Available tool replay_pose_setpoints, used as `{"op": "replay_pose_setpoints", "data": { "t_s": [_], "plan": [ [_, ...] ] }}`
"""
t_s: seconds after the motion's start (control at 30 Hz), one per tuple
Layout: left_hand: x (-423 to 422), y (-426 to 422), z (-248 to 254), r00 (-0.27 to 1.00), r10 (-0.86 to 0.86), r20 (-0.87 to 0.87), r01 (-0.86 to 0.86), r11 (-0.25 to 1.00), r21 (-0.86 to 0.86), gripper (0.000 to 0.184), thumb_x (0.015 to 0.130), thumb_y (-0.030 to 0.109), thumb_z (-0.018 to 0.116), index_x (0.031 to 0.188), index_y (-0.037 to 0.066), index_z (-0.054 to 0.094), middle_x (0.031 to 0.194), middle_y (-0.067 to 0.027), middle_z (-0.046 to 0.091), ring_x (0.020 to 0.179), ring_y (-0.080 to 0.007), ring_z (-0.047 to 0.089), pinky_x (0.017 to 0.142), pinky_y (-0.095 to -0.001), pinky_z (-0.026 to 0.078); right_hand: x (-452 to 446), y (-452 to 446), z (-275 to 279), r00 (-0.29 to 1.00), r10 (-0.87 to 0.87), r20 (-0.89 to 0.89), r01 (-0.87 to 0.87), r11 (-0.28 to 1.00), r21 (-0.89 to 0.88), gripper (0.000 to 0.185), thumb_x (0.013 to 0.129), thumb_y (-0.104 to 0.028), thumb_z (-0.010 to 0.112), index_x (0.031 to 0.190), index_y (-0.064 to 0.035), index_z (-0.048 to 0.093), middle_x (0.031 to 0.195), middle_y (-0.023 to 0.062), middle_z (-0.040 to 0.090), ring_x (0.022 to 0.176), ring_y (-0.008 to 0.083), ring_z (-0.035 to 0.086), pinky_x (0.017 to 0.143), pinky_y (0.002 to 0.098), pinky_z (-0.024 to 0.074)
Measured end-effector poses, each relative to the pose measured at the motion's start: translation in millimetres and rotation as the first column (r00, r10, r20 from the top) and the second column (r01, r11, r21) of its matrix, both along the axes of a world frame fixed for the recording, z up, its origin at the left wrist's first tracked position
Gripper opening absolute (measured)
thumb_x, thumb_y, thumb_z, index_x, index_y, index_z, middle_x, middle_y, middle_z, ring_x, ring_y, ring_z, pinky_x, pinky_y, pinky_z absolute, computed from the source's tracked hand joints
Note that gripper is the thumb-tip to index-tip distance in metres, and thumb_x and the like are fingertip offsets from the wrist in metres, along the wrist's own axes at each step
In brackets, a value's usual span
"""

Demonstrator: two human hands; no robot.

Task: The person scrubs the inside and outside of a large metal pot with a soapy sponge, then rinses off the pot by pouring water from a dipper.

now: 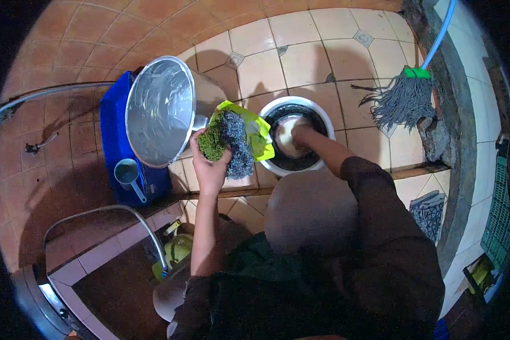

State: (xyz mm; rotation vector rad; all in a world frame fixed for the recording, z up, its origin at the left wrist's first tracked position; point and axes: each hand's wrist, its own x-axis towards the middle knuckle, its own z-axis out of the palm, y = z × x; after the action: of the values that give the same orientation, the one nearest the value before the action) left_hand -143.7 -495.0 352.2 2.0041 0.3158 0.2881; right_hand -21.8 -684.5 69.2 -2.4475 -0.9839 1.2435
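Observation:
My left hand (208, 170) is closed around a green scouring pad (211, 141) and a grey mesh scrubber (236, 144). Behind them is a bright yellow-green wrapper or sheet (260, 139); whether my fingers hold it too is unclear. My right hand (304, 137) reaches down into a white-rimmed basin (327, 122) with a dark inside. There it is at a round, pale container (286, 135), and its fingers are mostly hidden. Just left of the scrubbers a large metal pot (160, 113) lies tilted, its whitish, smeared inside facing left.
A blue tub (114, 119) stands behind the pot, with a grey dipper (129, 175) in it. At the right, a grey string mop (402, 102) leans by the wall. A curved hose (113, 208) and a ledge (99, 258) are at lower left. A patterned cloth (428, 212) lies at right.

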Motion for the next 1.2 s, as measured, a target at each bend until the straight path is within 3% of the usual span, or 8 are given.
{"op": "replay_pose_setpoints", "data": {
  "t_s": [0.2,0.4,0.5,0.7,0.8,1.0,1.1,1.2],
  "plan": [
    [1,-7,3,1.0,-0.004,0.0,0.004,0.999,-0.04,0.063,0.071,-0.011,0.067,0.126,0.008,0.042,0.106,-0.0051,0.055,0.097,-0.0145,0.054,0.09,-0.0285,0.044,8,-17,-7,0.958,-0.28,0.058,0.232,0.88,0.414,0.055,0.064,-0.026,0.073,0.114,-0.0059,0.06,0.099,0.0197,0.067,0.088,0.0304,0.065,0.081,0.0411,0.0519],
    [3,-10,6,1.0,-0.028,-0.003,0.028,1.0,0.012,0.063,0.071,-0.011,0.067,0.125,0.008,0.042,0.106,-0.0051,0.055,0.097,-0.0145,0.054,0.089,-0.0287,0.044,-5,-8,-46,0.843,-0.477,-0.25,0.487,0.478,0.731,0.045,0.068,-0.027,0.072,0.107,-0.0058,0.063,0.098,0.0208,0.066,0.089,0.0352,0.064,0.08,0.0429,0.0512],
    [6,-10,0,0.999,-0.051,0.018,0.052,0.998,-0.03,0.062,0.071,-0.01,0.066,0.125,0.008,0.041,0.106,-0.0052,0.055,0.098,-0.0146,0.054,0.09,-0.0289,0.044,-6,-10,-26,0.854,-0.489,-0.18,0.5,0.672,0.547,0.039,0.071,-0.023,0.074,0.104,-0.0037,0.066,0.103,0.0199,0.067,0.093,0.033,0.065,0.083,0.0428,0.0495],
    [11,-18,-2,0.996,-0.077,0.043,0.079,0.995,-0.065,0.063,0.071,-0.009,0.067,0.125,0.008,0.041,0.106,-0.0051,0.055,0.098,-0.0147,0.055,0.09,-0.0292,0.044,-15,-21,17,0.819,-0.562,-0.115,0.518,0.639,0.569,0.039,0.069,-0.029,0.072,0.099,-0.005,0.067,0.092,0.0213,0.068,0.083,0.0343,0.066,0.08,0.043,0.0514],
    [12,-20,0,0.996,-0.084,0.04,0.086,0.994,-0.064,0.063,0.07,-0.009,0.067,0.125,0.008,0.041,0.107,-0.0053,0.055,0.099,-0.0145,0.055,0.091,-0.0292,0.043,-9,-13,-28,0.85,-0.524,0.041,0.486,0.813,0.32,0.045,0.069,-0.027,0.073,0.105,-0.0024,0.065,0.097,0.0217,0.067,0.087,0.0352,0.066,0.082,0.0442,0.0508],
    [14,-18,-2,0.995,-0.084,0.055,0.088,0.994,-0.071,0.063,0.069,-0.01,0.066,0.125,0.008,0.042,0.108,-0.0056,0.054,0.099,-0.0145,0.054,0.091,-0.0295,0.043,-24,-9,-27,0.836,-0.538,0.111,0.326,0.649,0.688,0.048,0.074,-0.024,0.07,0.115,-0.0005,0.059,0.105,0.0207,0.066,0.089,0.0355,0.066,0.078,0.0434,0.0513],
    [14,-21,4,0.994,-0.073,0.084,0.081,0.993,-0.084,0.064,0.069,-0.011,0.066,0.125,0.007,0.042,0.108,-0.0062,0.053,0.099,-0.0155,0.054,0.091,-0.0297,0.043,-43,-4,41,0.817,-0.575,-0.044,0.466,0.614,0.637,0.038,0.073,-0.026,0.072,0.101,-0.0013,0.063,0.102,0.0232,0.065,0.099,0.0378,0.063,0.084,0.0451,0.0504],
    [17,-23,16,0.99,-0.073,0.122,0.071,0.997,0.017,0.065,0.068,-0.011,0.066,0.126,0.007,0.042,0.109,-0.0065,0.054,0.1,-0.0162,0.054,0.091,-0.0299,0.043,-47,26,22,0.903,-0.403,-0.147,0.42,0.762,0.493,0.048,0.076,-0.044,0.071,0.097,-0.0013,0.066,0.088,0.0179,0.068,0.083,0.0353,0.066,0.071,0.0451,0.0507]
  ]
}}
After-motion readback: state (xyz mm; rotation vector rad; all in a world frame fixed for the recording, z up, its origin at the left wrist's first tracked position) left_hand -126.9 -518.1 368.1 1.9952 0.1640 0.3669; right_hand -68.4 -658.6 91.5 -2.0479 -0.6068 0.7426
